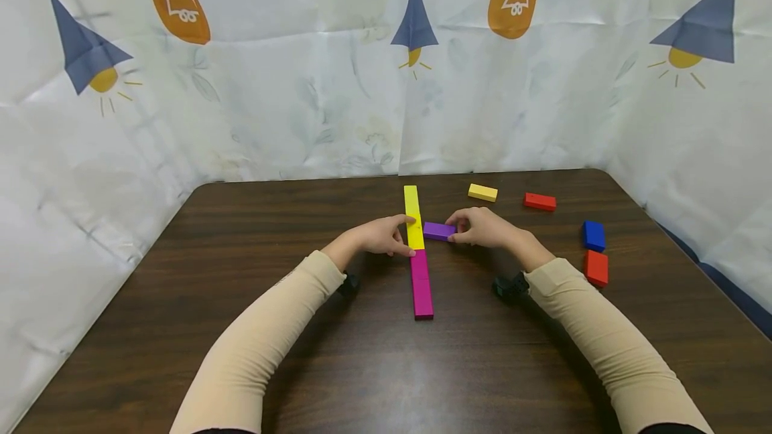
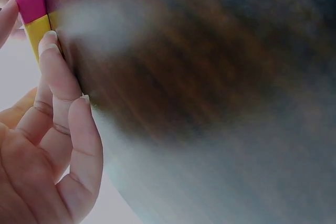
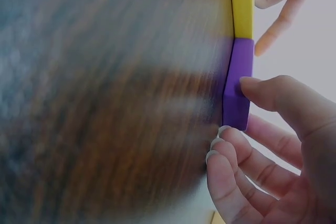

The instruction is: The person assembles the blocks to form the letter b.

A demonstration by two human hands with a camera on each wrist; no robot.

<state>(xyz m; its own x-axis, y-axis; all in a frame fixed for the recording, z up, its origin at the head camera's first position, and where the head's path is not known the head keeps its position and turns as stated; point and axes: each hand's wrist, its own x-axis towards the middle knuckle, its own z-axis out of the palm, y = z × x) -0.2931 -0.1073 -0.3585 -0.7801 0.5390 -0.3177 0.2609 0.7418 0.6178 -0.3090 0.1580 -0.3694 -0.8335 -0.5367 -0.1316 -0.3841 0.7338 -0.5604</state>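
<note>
A straight line of blocks runs away from me down the middle of the table, with yellow blocks [image 1: 416, 236] at the far part and magenta blocks [image 1: 421, 286] at the near part. My left hand [image 1: 381, 236] touches the line from its left side, forefinger on the yellow part and thumb near where yellow meets magenta. On the other side, my right hand [image 1: 482, 226] pinches a purple block [image 1: 438, 230] by its right end. That block lies crosswise, its left end right at the yellow part. In the right wrist view the thumb rests on the purple block [image 3: 239, 77].
Loose blocks lie to the right: a yellow block [image 1: 482, 193] and a red block [image 1: 539, 201] toward the back, a blue block [image 1: 594, 236] and another red block [image 1: 596, 268] near the right edge. A printed curtain [image 1: 289, 112] hangs behind the dark wooden table [image 1: 253, 240].
</note>
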